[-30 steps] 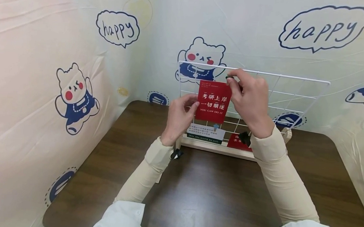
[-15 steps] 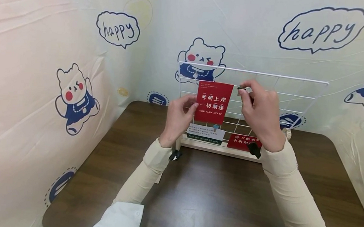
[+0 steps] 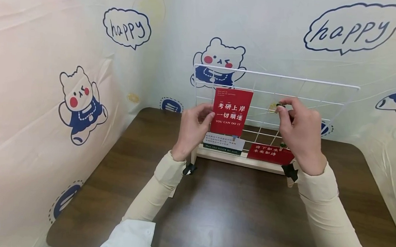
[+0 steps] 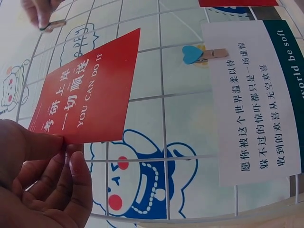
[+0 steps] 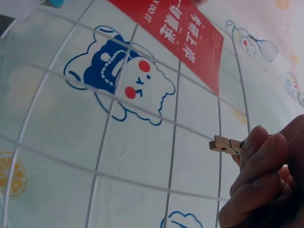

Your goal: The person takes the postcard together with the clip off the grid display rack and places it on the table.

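- The left hand [image 3: 194,130] pinches the left edge of the red card [image 3: 232,112] between thumb and fingers.
- In the head view that card is upright before the wire rack [image 3: 275,75], just above a white card [image 3: 221,141].
- The right hand [image 3: 302,133], well apart, pinches a clothespin [image 5: 224,145].
- The right wrist view shows the clothespin's wooden end; the head view mainly its dark end.
- The left wrist view reveals a blue heart [image 4: 192,54] on the white card's clip [image 4: 213,54].

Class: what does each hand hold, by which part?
Left hand: "YOU CAN DO IT" card, by its left edge; right hand: wooden clothespin, by its handles.
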Available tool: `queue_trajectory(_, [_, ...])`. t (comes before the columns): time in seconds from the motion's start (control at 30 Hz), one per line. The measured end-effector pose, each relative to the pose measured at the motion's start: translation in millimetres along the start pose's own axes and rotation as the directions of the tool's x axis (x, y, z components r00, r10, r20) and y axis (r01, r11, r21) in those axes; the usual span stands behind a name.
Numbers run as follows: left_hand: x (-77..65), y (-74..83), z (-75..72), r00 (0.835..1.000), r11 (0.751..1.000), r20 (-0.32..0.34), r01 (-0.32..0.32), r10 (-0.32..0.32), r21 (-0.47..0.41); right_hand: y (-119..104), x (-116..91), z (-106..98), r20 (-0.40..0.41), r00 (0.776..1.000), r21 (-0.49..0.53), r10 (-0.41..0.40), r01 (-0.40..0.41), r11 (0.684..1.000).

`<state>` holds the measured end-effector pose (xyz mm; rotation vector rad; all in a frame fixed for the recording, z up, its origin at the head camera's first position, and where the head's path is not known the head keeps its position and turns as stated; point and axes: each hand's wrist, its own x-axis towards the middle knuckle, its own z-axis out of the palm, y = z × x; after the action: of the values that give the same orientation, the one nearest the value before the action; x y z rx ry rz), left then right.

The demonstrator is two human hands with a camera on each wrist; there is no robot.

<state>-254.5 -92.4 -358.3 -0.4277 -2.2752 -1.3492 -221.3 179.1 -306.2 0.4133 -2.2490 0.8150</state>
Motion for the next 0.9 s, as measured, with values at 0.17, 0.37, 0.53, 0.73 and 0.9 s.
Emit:
queue_trajectory(0.17, [-0.7, -0.4, -0.4, 1.0, 1.0, 0.007, -0.006, 0.006, -0.004, 14, -10, -2, -0.016, 1.0, -0.028, 0.001, -0.001, 1.0])
queue_trajectory(0.37, [-1.8, -2.0, -1.5, 1.0, 1.0, 0.01, -0.005, 0.005, -0.003, 23, -19, -4, -0.023, 0.999, -0.043, 0.023, -0.024, 0.999])
queue_trajectory(0.53, [-1.8, -2.4, -3.1, 1.0, 1.0, 0.01, -0.013, 0.013, -0.005, 29, -24, -6, -0.03, 0.999, -0.056, 0.031, -0.033, 0.998])
queue_trajectory(0.73, [-4.3, -3.9, -4.3, 1.0, 1.0, 0.011, -0.012, 0.012, -0.004, 35, -29, -8, -0.036, 0.999, -0.071, 0.025, -0.027, 0.997])
queue_trajectory(0.9, [-12.2, -4.4, -6.7, 1.0, 1.0, 0.015, 0.022, -0.022, -0.01, 38, -34, -10, -0.034, 0.999, -0.08, 0.029, -0.031, 0.996])
